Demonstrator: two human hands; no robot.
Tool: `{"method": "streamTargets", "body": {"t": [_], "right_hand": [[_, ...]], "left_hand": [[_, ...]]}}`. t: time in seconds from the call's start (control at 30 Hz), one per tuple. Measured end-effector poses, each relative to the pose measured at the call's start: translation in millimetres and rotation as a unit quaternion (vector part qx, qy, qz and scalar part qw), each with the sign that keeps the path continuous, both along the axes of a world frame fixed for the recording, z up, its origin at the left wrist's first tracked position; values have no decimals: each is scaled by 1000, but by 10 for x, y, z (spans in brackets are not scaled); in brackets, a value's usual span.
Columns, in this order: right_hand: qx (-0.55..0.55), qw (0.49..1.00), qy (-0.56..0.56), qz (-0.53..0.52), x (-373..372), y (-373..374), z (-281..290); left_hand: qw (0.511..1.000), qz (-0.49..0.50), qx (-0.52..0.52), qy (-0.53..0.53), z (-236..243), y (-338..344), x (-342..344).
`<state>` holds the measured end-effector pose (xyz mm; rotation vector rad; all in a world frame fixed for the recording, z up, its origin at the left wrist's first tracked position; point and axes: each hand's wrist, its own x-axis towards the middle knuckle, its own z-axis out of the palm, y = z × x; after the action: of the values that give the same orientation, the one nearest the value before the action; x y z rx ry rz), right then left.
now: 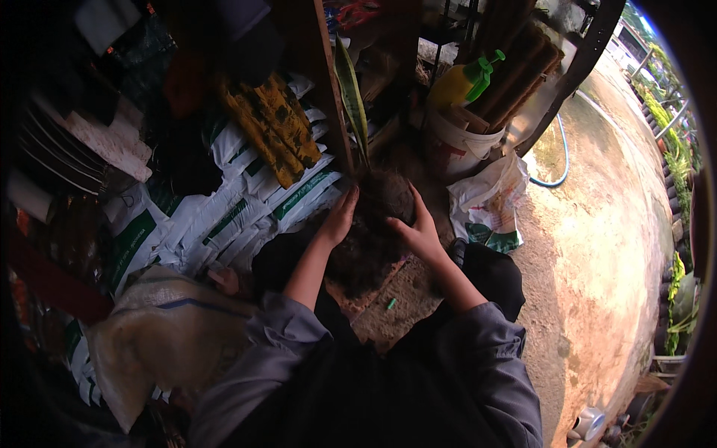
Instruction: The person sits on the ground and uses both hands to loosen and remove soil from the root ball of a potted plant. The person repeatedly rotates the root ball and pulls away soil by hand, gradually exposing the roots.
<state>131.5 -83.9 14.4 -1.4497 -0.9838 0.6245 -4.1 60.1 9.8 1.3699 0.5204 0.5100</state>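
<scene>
Between my two hands is a dark, rounded clump of soil (387,196). My left hand (343,215) presses against its left side, and my right hand (420,230) wraps its right side with the thumb toward me. A tall, narrow snake plant leaf (349,93) with yellowish edges rises at the clump's upper left; whether it grows from the clump is hard to see in the shade. Below my hands lies a heap of dark soil (362,261) on the ground. A small green piece (391,304) lies on the concrete nearer to me.
White and green plastic sacks (224,216) are stacked at left, with a yellow stained sack (272,127) on top. A pale woven sack (172,321) stands nearer. Beyond my right hand are a white bucket (455,142), a yellow-green spray bottle (476,75) and a crumpled bag (489,198).
</scene>
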Motion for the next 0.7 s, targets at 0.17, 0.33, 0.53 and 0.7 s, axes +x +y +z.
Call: {"method": "streamTargets", "body": {"t": [0.17,0.33,0.53,0.7], "right_hand": [[34,934,345,87,125,-126,65],[128,797,557,194,150,-190,-1],[168,781,566,204,124,-232,82],[130,812,542,172,124,-252,127]], "left_hand": [[924,46,379,34,586,-227,-70],[771,168,614,32,973,-524,-142],[685,217,691,76,1332,-837,24],[598,165,751,225,1282,-875,239]]}}
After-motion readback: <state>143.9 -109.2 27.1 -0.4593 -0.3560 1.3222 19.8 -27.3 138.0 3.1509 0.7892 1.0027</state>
